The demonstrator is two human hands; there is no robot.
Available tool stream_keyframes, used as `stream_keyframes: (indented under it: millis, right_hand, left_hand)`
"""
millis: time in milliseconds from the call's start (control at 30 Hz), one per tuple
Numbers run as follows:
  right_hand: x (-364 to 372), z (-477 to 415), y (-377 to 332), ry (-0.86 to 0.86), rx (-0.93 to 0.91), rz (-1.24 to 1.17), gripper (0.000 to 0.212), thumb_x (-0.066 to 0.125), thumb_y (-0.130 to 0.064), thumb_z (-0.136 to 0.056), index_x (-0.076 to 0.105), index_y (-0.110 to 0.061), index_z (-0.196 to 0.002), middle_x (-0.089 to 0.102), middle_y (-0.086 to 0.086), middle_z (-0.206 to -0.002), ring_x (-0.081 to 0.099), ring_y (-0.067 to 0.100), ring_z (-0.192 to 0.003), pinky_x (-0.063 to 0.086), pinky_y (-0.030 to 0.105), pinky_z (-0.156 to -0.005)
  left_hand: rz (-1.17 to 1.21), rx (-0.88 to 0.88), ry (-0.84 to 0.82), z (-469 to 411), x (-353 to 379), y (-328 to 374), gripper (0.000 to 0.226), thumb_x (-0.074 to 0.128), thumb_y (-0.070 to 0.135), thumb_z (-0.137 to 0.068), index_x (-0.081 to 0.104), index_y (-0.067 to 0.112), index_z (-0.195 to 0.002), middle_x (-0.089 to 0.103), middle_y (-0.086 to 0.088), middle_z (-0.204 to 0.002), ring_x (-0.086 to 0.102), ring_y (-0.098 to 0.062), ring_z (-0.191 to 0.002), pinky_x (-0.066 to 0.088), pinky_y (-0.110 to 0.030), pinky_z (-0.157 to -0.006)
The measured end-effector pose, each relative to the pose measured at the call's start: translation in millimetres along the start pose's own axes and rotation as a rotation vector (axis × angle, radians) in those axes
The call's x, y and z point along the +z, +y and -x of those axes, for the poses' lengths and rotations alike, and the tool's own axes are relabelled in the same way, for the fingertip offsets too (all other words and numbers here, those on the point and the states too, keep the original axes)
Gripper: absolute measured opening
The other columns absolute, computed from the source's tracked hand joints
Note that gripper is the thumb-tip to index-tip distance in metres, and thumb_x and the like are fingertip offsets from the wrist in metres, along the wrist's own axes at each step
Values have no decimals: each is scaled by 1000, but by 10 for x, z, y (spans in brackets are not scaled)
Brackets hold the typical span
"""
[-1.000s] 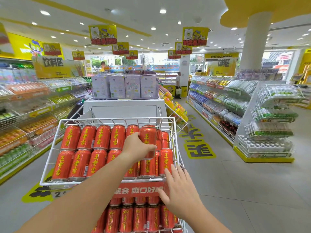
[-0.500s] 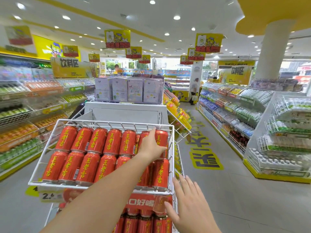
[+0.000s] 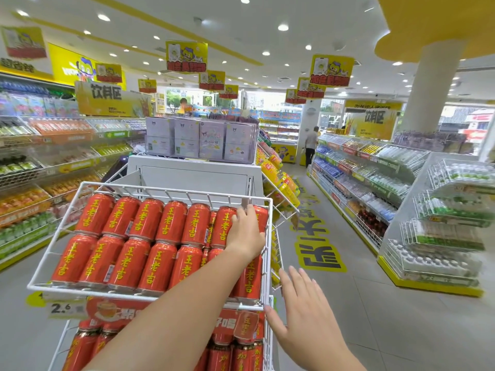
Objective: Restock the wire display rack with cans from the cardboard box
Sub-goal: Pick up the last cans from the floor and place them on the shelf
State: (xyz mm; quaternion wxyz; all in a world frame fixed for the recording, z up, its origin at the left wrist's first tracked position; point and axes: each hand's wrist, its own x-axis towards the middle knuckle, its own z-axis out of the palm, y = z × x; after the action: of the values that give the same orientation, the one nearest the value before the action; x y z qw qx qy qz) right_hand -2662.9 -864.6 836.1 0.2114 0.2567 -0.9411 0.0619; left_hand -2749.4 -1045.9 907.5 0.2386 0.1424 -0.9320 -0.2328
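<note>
Head camera looks down a shop aisle onto a white wire display rack [image 3: 174, 192]. Its tilted top basket holds red cans [image 3: 150, 263] lying on their sides in two rows, yellow lettering up.

The left arm reaches across the basket from the rack's near left corner to its far right corner. There the left hand [image 3: 245, 232] lies over the last can [image 3: 262, 218] of the back row, fingers curled over the can's upper end and gripping it. That can lies in the basket, against the rack's right side wire.

The right hand [image 3: 302, 314] hangs in the air just off the rack's near right corner, palm down, fingers straight and spread, holding nothing. Its thumb tip is close to the corner of the front rim; whether it touches the wire I cannot tell.

Under the rack's front rim hang a price tag [image 3: 64, 307] at the left and a red banner [image 3: 117, 311] beside it. Below the banner, lower cans [image 3: 235, 354] of the same red fill the rack's next tier.

Behind the rack stands a white cabinet [image 3: 192, 178] with pale boxes [image 3: 198, 140] stacked on it. Left of the rack run long drink shelves [image 3: 40, 199]. Right of it lies a grey floor [image 3: 388, 317] with yellow lettering [image 3: 318, 253]. Beyond that stand bottle shelves [image 3: 361, 180] and a white column [image 3: 431, 89].
</note>
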Motion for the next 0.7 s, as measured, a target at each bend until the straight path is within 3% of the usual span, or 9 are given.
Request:
stream_keyframes:
  millis: [167,267,333,567,700]
  right_hand:
    - [-53,-93,-128,-63,24,-27,73,38,-65,-88,61,-15,-136,61,6,-138,58,26,-128,47,42,-101]
    - [-99,-151,-165,-74,-35,-86,85,18,-69,-89,29,-19,-157,28,4,-163,22,24,-151,18,40,-120]
    - [-138,-178,-147,-101,-49,-95,85,13,-69,-90,11,-21,-160,10,0,-167,3,20,-154,5,37,-123]
    - [-193,-284,-147,-108,-1,-64,84,18,-66,-91,16,-17,-159,17,6,-165,10,25,-153,10,40,-124]
    - [-158,-346,-149,-58,6,-60,87,17,-67,-88,29,-13,-156,32,11,-160,24,30,-150,21,45,-122]
  left_hand:
    - [74,-89,-20,-38,23,-24,72,70,30,-90,35,4,-146,44,-19,-141,42,-37,-133,39,-41,-108]
    - [4,-54,7,-30,83,-33,73,68,32,-94,30,2,-148,42,-19,-143,40,-35,-134,35,-40,-111]
    - [-60,-27,23,-34,121,-38,75,67,36,-94,28,2,-149,42,-19,-144,39,-35,-134,35,-39,-111]
    - [-253,12,70,-78,131,-93,78,71,54,-86,42,8,-142,38,-16,-141,39,-33,-131,47,-39,-101]
    - [-200,14,-4,-33,129,-156,95,69,56,-87,24,4,-152,35,-17,-148,35,-35,-137,38,-42,-109]
